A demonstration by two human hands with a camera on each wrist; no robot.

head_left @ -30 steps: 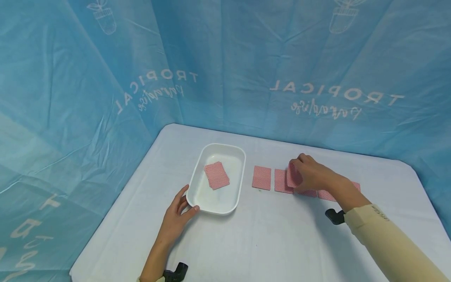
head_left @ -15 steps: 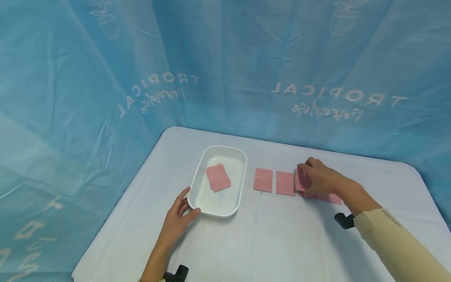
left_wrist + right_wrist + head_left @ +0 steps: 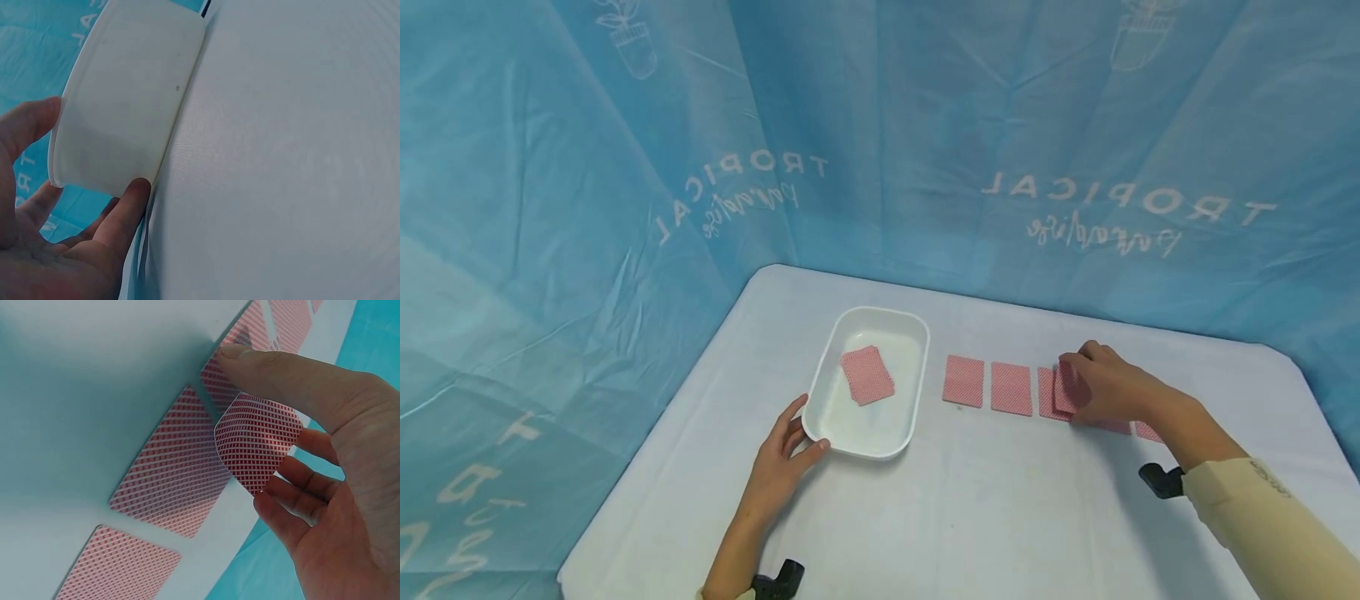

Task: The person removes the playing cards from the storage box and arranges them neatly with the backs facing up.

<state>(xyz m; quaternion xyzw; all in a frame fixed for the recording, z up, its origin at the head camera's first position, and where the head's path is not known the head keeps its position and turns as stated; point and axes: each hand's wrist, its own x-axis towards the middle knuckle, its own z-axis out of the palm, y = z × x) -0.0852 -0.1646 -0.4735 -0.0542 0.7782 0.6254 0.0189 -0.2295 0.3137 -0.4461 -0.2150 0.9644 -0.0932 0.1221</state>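
Note:
Several playing cards with red patterned backs lie face down in a row, among them the leftmost card (image 3: 963,381) and a second card (image 3: 1011,388). Above the third one (image 3: 1045,394), my right hand (image 3: 1116,385) pinches a playing card (image 3: 259,437), which bends between thumb and fingertips in the right wrist view. The hand and forearm partly cover the cards farther right. My left hand (image 3: 778,468) holds the near-left corner of a white tray (image 3: 859,446), thumb and fingers on either side of it. A small stack of cards (image 3: 868,377) lies inside the tray.
A white cloth (image 3: 955,517) covers the table, whose back edge meets a blue printed curtain (image 3: 925,167). The curtain also hangs along the left side. Black wrist mounts (image 3: 1161,481) sit on both wrists.
My right hand has moved rightward along the row with the card in its fingers, uncovering the second card and part of the third. The left hand stays at the tray corner.

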